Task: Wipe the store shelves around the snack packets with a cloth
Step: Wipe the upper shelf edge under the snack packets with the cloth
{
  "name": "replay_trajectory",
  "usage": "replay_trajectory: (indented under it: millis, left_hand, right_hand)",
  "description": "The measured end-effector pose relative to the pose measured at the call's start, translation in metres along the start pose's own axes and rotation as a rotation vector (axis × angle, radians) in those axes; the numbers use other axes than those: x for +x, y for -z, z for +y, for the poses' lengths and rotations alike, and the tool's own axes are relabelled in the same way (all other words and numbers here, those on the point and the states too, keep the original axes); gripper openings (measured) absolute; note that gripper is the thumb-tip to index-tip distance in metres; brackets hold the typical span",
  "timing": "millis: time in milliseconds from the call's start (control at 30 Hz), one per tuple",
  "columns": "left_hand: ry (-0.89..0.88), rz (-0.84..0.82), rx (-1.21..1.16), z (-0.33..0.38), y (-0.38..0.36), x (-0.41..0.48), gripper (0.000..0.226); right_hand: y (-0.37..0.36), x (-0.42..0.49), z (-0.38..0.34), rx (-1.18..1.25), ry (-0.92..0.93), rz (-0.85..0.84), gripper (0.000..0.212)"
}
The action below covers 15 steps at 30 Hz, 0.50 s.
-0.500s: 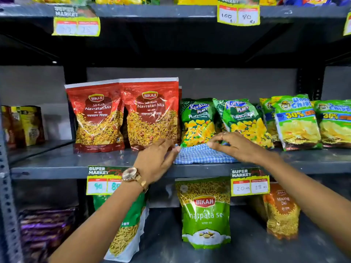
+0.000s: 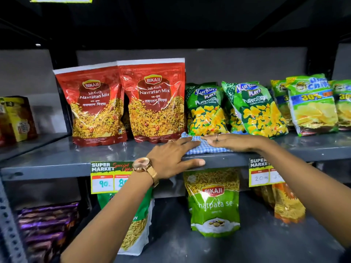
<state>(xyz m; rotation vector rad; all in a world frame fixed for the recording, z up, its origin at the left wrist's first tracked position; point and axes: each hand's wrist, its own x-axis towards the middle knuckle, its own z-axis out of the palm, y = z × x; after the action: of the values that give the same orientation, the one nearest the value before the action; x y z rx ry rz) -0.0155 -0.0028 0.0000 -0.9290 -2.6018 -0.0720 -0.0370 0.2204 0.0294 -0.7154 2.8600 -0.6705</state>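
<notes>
A blue-and-white checked cloth (image 2: 197, 146) lies flat on the grey middle shelf (image 2: 76, 158), in front of the green Kurkure packets (image 2: 207, 109). My right hand (image 2: 233, 142) presses flat on the cloth's right part, fingers stretched left. My left hand (image 2: 171, 158), with a gold watch on the wrist, rests on the cloth's left edge; its thumb hooks over the shelf's front lip. Two red Bikaji Navratan Mix packets (image 2: 125, 103) stand upright just left of the cloth.
Green-and-yellow chips packets (image 2: 311, 105) stand at the right of the shelf. Price tags (image 2: 110, 177) hang from the front lip. On the lower shelf stand a green Bikaji packet (image 2: 214, 204), orange packets (image 2: 286, 204) and purple packets (image 2: 47, 226). Boxes (image 2: 19, 118) sit at far left.
The view has come closer and lower to the shelf. Both hands now lie flatter on the cloth, and my left thumb has dropped over the shelf's front lip.
</notes>
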Motion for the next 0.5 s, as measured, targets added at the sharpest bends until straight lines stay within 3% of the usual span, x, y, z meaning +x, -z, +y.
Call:
replay_trajectory:
  millis: [100,200,400,500]
  left_hand:
    - [-0.039,-0.055,-0.117,-0.003,0.003,0.007,0.064]
    - [-0.012,-0.008,-0.138,-0.001,0.004,0.006,0.065]
    - [0.003,0.247,-0.049,0.014,0.001,-0.009,0.042]
    - [-0.017,0.43,-0.19,0.014,0.008,-0.014,0.025]
  right_hand:
    - [0.001,-0.002,-0.002,0.005,-0.009,-0.022,0.049]
    - [0.001,-0.007,-0.005,0.032,0.004,-0.038,0.047]
    - [-0.001,-0.031,-0.019,0.039,0.035,-0.07,0.053]
    - [0.003,-0.046,-0.029,-0.008,0.053,-0.067,0.067]
